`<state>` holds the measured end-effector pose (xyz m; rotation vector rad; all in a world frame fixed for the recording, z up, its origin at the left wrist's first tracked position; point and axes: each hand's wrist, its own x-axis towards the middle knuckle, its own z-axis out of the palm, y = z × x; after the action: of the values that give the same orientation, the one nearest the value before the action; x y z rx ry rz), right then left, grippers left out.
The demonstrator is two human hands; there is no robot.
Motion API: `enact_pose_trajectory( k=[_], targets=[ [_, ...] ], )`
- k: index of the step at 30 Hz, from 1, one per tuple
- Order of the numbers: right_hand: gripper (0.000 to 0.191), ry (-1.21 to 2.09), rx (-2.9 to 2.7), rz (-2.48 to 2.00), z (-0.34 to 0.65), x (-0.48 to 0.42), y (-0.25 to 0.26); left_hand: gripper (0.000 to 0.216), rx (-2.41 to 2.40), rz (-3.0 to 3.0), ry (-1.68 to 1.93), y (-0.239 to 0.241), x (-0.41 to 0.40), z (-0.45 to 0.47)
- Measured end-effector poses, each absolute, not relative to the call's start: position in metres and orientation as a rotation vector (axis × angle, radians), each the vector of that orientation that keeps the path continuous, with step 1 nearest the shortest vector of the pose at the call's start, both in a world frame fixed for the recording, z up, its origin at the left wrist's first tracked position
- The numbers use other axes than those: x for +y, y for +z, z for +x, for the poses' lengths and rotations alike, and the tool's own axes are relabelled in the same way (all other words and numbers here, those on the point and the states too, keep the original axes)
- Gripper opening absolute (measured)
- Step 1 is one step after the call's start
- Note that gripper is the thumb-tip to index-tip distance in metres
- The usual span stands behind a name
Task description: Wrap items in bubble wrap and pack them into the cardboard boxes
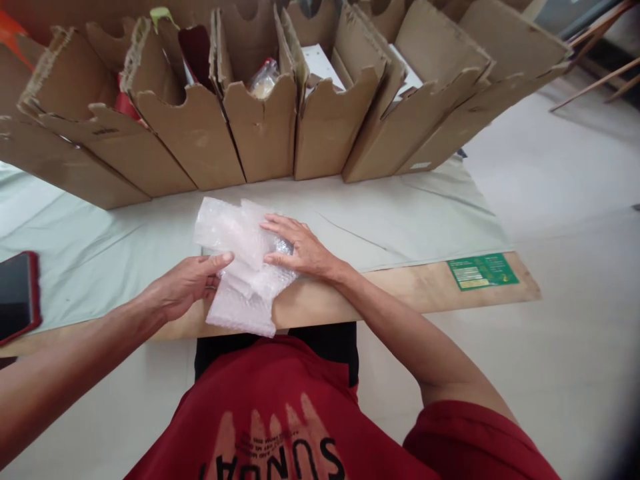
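Note:
A crumpled, folded piece of clear bubble wrap lies at the table's front edge, its lower end sticking out past the edge. At its left side is my left hand, thumb over the wrap and the other fingers curled at its border. My right hand rests on the wrap's right side with fingers stretched out and apart. Whether anything is wrapped inside, I cannot tell.
Several open cardboard bins stand in a row at the back, some holding items such as a white box. A red-cased phone lies far left. A green card is on the wooden edge at right. Pale cloth covers the table.

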<state>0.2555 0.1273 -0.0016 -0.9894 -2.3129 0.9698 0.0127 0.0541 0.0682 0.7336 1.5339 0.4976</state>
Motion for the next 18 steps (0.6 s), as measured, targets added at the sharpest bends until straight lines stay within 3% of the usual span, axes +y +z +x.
enact_pose_trajectory(
  k=[9,14,18],
  targets=[
    [0.076,0.714,-2.417,-1.082,0.255,0.122,0.005,0.080,1.482,0.897,0.766,0.072,0.066,0.037],
    [0.062,0.420,-2.508,-1.081,0.234,0.107,0.025,0.063,1.527,0.925,0.858,0.061,0.076,0.042],
    [0.059,0.383,-2.522,-0.976,0.222,0.101,0.043,0.063,1.649,0.812,0.961,0.062,0.065,0.030]
  ],
)
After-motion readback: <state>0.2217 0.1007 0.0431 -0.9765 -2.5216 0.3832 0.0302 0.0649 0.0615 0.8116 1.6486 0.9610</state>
